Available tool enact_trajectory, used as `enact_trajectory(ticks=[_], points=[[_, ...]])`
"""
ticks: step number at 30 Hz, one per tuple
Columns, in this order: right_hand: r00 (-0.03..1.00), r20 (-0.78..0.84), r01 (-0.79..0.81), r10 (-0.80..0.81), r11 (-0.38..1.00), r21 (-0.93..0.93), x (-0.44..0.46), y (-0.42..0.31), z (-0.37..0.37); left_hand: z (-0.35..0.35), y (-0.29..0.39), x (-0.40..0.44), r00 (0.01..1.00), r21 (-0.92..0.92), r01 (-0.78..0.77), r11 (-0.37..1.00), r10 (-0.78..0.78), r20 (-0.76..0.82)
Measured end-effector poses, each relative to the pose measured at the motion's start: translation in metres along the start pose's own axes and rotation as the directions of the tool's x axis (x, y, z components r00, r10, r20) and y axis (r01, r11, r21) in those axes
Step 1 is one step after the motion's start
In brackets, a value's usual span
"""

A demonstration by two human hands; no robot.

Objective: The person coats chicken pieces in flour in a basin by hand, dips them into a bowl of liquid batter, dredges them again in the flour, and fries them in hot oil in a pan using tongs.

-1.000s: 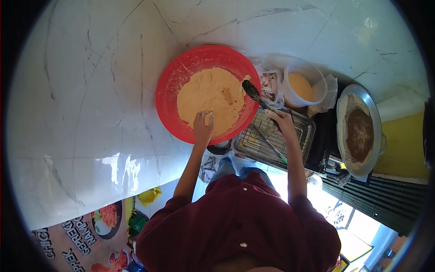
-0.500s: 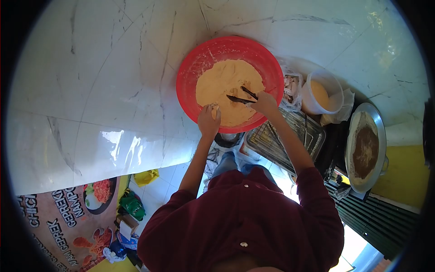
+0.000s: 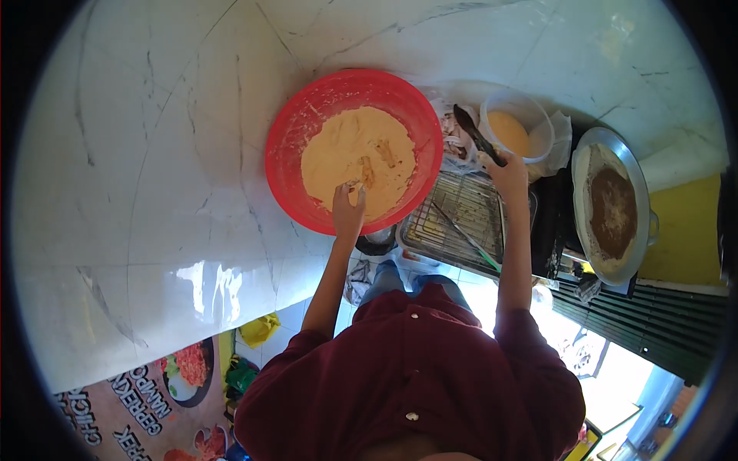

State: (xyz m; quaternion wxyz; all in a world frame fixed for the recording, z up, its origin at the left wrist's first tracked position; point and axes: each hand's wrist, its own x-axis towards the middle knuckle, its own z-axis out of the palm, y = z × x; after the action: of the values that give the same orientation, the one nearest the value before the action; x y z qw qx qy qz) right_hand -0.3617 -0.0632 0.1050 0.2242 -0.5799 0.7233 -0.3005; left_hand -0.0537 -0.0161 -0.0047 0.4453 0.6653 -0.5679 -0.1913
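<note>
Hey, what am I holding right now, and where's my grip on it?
Your right hand holds the black tongs by the end nearest you. Whether your left hand, over the red bowl, holds anything can't be told.

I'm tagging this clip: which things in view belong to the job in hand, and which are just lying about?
Seemingly in the job: red basin; the powder in it; coated pieces there; black tongs in the right hand; clear bag beside the basin.

Seemingly lying about: yellow bag; green bundle; crumpled grey heap.
</note>
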Motion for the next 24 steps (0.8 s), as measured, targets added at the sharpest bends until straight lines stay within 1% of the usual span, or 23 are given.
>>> enact_trajectory(ticks=[1,2,3,4,5,6,7,8,10,11,13,14,16,17,18,19,20,21,22,24], points=[[0.987,-0.162,0.025,-0.023,1.0,0.012,0.003,0.011,-0.009,0.011,0.012,0.004,1.0,-0.009,-0.019,1.0,0.019,0.023],[0.982,-0.187,0.005,-0.003,1.0,0.011,0.005,0.02,-0.016,0.025,0.025,0.008,0.991,-0.048,-0.093,0.995,0.097,0.096],[0.976,-0.217,-0.038,0.028,0.998,-0.042,0.009,0.027,-0.024,0.037,0.04,0.013,0.97,-0.093,-0.163,0.982,0.177,0.165],[0.967,-0.249,-0.083,0.058,0.992,-0.093,0.014,0.036,-0.033,0.051,0.055,0.019,0.963,-0.107,-0.18,0.978,0.198,0.185],[0.961,-0.263,-0.12,0.081,0.984,-0.135,0.026,0.058,-0.031,0.066,0.071,0.025,0.931,-0.129,-0.289,0.949,0.31,0.195],[0.953,-0.284,-0.144,0.101,0.98,-0.135,0.035,0.07,-0.032,0.081,0.082,0.031,0.887,-0.153,-0.389,0.908,0.415,0.202],[0.954,-0.297,-0.117,0.048,0.968,-0.221,0.043,0.077,-0.032,0.097,0.089,0.037,0.847,-0.185,-0.464,0.866,0.495,0.194],[0.954,-0.3,-0.089,-0.007,0.948,-0.305,0.051,0.083,-0.034,0.11,0.094,0.041,0.837,-0.201,-0.468,0.86,0.505,0.211],[0.974,-0.169,-0.202,0.153,0.921,-0.333,0.067,0.08,-0.043,0.134,0.101,0.044,0.788,-0.126,-0.565,0.815,0.579,0.21],[0.969,-0.178,-0.222,0.17,0.917,-0.332,0.07,0.077,-0.046,0.141,0.102,0.046,0.762,-0.122,-0.589,0.799,0.6,0.245],[0.979,-0.042,-0.201,0.199,0.911,-0.361,0.075,0.066,-0.053,0.151,0.101,0.045,0.748,-0.118,-0.608,0.785,0.616,0.247],[0.976,-0.047,-0.215,0.213,0.908,-0.359,0.079,0.071,-0.052,0.155,0.1,0.044,0.743,-0.098,-0.624,0.775,0.627,0.235],[0.957,-0.017,-0.289,0.29,0.948,-0.129,0.08,0.078,-0.046,0.155,0.101,0.04,0.738,-0.091,-0.627,0.774,0.627,0.251],[0.96,-0.2,-0.239,0.196,0.945,-0.223,0.072,0.082,-0.037,0.155,0.101,0.039,0.731,-0.086,-0.634,0.768,0.632,0.255],[0.959,-0.199,-0.246,0.203,0.944,-0.221,0.057,0.079,-0.034,0.154,0.1,0.039,0.726,-0.079,-0.642,0.763,0.638,0.257],[0.924,-0.381,-0.081,-0.037,0.954,-0.289,0.039,0.073,-0.032,0.152,0.099,0.038,0.725,-0.08,-0.64,0.764,0.636,0.264],[0.804,-0.525,0.066,-0.278,0.921,-0.385,0.02,0.07,-0.031,0.15,0.099,0.037,0.731,-0.089,-0.619,0.78,0.614,0.297],[0.892,-0.415,0.104,-0.178,0.975,-0.195,0.0,0.07,-0.029,0.148,0.099,0.036,0.735,-0.098,-0.598,0.796,0.593,0.33],[0.955,-0.277,0.107,-0.101,0.994,0.006,-0.019,0.072,-0.028,0.146,0.099,0.032,0.732,-0.101,-0.597,0.796,0.593,0.335],[0.985,-0.172,0.04,-0.021,0.993,0.108,-0.049,0.123,0.012,0.137,0.1,0.022,0.736,-0.042,-0.615,0.788,0.591,0.33]])
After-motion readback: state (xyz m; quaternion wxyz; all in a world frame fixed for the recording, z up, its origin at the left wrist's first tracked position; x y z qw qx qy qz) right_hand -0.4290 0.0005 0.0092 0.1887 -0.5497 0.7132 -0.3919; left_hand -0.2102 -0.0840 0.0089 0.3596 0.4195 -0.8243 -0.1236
